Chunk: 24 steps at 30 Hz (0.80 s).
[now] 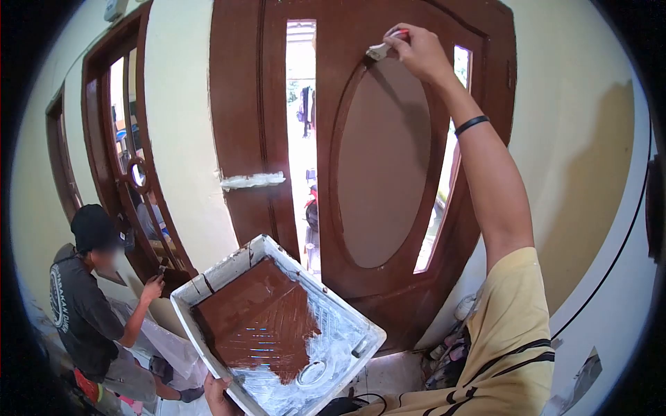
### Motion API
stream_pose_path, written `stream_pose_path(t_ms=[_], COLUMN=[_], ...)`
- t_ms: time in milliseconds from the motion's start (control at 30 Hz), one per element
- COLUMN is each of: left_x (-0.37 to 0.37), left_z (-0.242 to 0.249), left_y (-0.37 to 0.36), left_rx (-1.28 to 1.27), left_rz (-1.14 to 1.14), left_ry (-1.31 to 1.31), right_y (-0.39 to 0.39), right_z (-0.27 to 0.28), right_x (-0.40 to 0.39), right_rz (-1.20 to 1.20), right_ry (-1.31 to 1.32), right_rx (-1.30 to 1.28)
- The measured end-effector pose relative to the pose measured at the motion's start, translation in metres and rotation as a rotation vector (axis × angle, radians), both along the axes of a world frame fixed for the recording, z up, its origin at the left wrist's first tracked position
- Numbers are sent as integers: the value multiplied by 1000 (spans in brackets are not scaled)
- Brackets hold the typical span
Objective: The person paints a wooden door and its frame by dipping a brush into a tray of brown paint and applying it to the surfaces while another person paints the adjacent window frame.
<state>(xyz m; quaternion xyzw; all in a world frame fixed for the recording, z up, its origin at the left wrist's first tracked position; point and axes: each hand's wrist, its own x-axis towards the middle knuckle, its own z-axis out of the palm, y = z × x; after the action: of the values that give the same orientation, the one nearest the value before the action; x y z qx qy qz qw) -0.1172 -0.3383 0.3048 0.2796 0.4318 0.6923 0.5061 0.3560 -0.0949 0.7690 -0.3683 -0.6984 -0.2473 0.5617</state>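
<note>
My right hand (411,52) is closed round the handle of a paintbrush (379,51), whose bristles touch the brown door (333,90) at the top rim of its oval panel (385,166). The panel is a lighter, duller brown than its frame. Low in the view, my left hand (218,394) grips the near left edge of a white tray (347,315). Reddish-brown paint (257,319) covers much of the tray's ribbed floor; the rest is smeared white.
At the left, a co-worker (87,305) in a black cap holds a small tool near another brown door frame (97,139). White tape or filler (253,181) crosses the door's left part. Bundled items (447,353) lie at the door's lower right.
</note>
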Motion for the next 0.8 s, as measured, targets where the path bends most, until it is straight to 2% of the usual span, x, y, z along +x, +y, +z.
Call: stream_pose_path(t_ms=[33,67,200,333,433,467,567,667,733,800], left_x=[0,0,-2,3,-7,-9,-7,-9,-11,-7], left_z=[3,4,4,19,10,9,16,13,11,15], left_y=[-1,-1,1,-3,3,4,3,5,6,6], left_rx=[-14,1,10,-11,-18,-40,-84,-93,-115,-88], left_rz=[0,-7,-19,-51,-81,-78,-68,-59,-70,-77], left_ry=[1,-1,-14,-36,-72,-59,-35,-52,-73,-75], right_y=[-5,-8,3,16,17,13,35,22,2,-7], right_z=[2,2,6,1,-10,-23,-66,-110,-123,-119], right_x=[6,11,29,33,44,47,79,77,65,48], right_rz=[68,62,78,227,23,55,-98,-251,-390,-426], right_ry=[44,78,161,340,413,540,506,502,456,435], right_rx=[-42,16,-103,-45,172,117,223,168,157,214])
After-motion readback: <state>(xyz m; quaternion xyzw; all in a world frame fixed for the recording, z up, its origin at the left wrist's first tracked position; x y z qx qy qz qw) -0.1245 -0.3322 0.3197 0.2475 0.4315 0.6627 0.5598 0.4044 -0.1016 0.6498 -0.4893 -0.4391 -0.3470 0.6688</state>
